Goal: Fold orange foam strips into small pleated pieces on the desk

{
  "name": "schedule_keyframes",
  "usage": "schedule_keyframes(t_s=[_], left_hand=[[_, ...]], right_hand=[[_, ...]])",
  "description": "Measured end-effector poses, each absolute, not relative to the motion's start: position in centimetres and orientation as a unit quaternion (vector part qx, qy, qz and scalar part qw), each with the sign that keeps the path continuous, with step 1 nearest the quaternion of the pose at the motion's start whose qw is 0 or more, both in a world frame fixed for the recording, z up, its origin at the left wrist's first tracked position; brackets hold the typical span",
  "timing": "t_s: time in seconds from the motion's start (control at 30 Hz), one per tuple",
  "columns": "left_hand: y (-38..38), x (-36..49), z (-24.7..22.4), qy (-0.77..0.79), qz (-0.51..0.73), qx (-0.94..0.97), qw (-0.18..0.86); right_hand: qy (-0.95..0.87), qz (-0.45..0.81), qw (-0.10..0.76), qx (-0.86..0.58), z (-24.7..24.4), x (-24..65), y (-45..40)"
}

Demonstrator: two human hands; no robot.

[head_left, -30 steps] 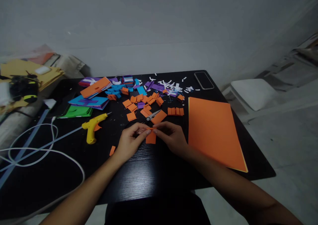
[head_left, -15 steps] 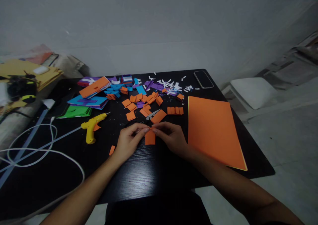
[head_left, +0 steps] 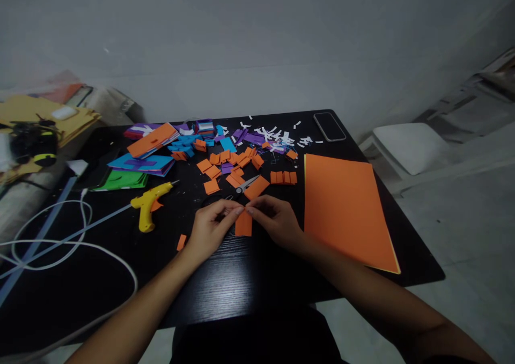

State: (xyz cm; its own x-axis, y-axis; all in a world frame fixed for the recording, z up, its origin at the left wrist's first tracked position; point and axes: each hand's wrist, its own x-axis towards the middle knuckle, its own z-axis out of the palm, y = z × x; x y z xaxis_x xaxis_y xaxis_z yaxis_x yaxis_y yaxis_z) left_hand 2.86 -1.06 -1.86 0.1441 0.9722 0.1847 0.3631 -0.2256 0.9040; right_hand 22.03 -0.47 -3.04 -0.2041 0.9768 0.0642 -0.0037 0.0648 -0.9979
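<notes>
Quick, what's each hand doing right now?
Left hand: closed, pinching the orange paper at its upper edge.
Right hand: closed, pinching the same paper.

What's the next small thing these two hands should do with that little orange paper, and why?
Probably press the top edge of the small orange paper into a firmer crease: the left hand and right hand both pinch it there, its lower part looks flat, and the row of orange pieces beyond appears folded.
</notes>
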Motion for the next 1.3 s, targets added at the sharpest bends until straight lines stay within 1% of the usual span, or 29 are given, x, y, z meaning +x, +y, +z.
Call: schedule_keyframes(t_s=[0.13,0.3,0.37,0.5,0.6,0.97,1.3], left_hand=[[-1.08,2.80,-2.00,0.505,0.417,0.660,0.368],[-0.90,2.82,-2.03,0.528,0.446,0.617,0.377],[-0.82,2.86,-1.89,0.531,0.451,0.600,0.392],[-0.83,3.00,-1.67,0.513,0.450,0.593,0.427],[-0.92,3.12,-1.69,0.503,0.452,0.599,0.428],[-0.80,2.97,-1.74,0.490,0.451,0.602,0.440],[-0.55,2.79,-1.74,0.500,0.432,0.561,0.498]], right_hand=[[-0.556,0.543,0.460,-0.429,-3.01,21.95,-0.50],[-0.525,0.597,0.453,-0.404,-3.40,21.76,-0.43],[-0.528,0.584,0.463,-0.407,-3.35,21.81,-0.40],[-0.550,0.513,0.492,-0.438,-2.96,22.10,-0.33],[-0.570,0.477,0.491,-0.454,-2.79,22.27,-0.30],[-0.586,0.463,0.483,-0.457,-2.83,22.37,-0.19],[-0.596,0.451,0.484,-0.456,-3.01,22.42,-0.14]])
